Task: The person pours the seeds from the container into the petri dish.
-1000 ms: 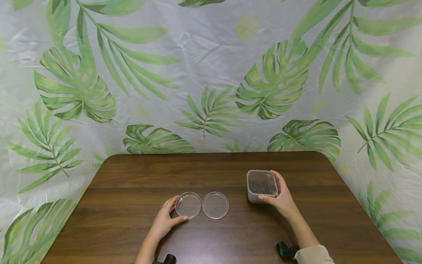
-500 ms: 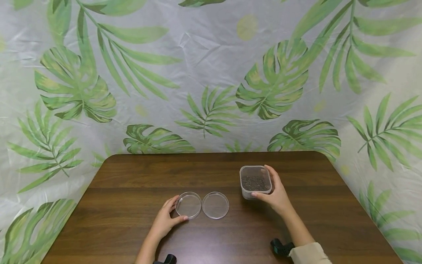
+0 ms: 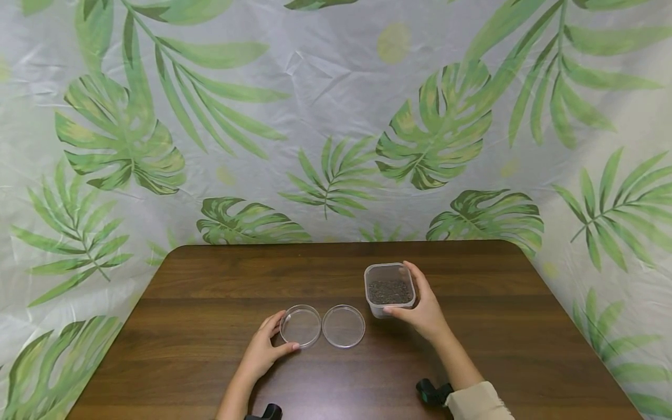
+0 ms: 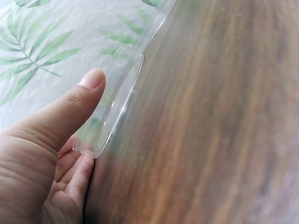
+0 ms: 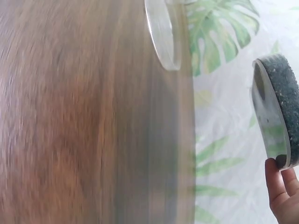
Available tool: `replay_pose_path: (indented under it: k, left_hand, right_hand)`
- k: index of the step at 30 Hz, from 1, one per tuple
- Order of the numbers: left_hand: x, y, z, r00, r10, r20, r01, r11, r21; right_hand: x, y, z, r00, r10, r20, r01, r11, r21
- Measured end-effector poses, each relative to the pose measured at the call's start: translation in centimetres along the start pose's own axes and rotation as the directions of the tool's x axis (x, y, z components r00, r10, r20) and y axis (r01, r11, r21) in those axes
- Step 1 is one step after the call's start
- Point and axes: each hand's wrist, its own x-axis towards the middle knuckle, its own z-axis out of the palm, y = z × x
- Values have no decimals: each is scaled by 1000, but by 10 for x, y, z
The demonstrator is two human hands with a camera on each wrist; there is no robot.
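In the head view, two clear round petri dish halves lie side by side on the table. My left hand (image 3: 263,345) holds the left petri dish (image 3: 300,326) between thumb and fingers; in the left wrist view the thumb (image 4: 84,93) lies along its clear wall. The right petri dish (image 3: 343,326) sits just beside it, untouched. My right hand (image 3: 425,309) grips a clear square plastic container (image 3: 375,312) with dark granules (image 3: 389,291) inside. Seen from the right wrist, this container is held above the table, its granules against one side wall.
The brown wooden table (image 3: 178,350) extends around the dishes and both hands. Behind it hangs a pale cloth (image 3: 336,116) printed with green leaves. Black wrist devices show below the hands, such as the right one (image 3: 433,392).
My right hand has carried the container of granules leftward, closer to the right petri dish. The left hand and both dishes have stayed in place.
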Motion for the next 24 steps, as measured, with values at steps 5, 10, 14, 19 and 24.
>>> replay_pose_path:
  k: [5, 10, 14, 19, 24]
  left_hand:
    - [0, 0, 0, 1000, -6, -6, 6, 1000, -1]
    - [0, 1, 0, 1000, -29, -2, 29, 1000, -12]
    - [-1, 0, 1, 1000, -8, -4, 8, 1000, -2]
    - [0, 0, 1, 1000, -6, -8, 6, 1000, 11]
    - [0, 1, 0, 1000, 0, -6, 0, 1000, 4]
  right_hand:
    - [2, -1, 11, 1000, -23, -19, 22, 999, -47]
    - [3, -1, 22, 999, -36, -30, 33, 996, -88]
    - [4, 3, 30, 997, -66, -30, 62, 992, -110]
    - [7, 22, 38, 997, -67, -31, 61, 985, -160]
    - [9, 37, 46, 999, -34, -39, 26, 983, -181]
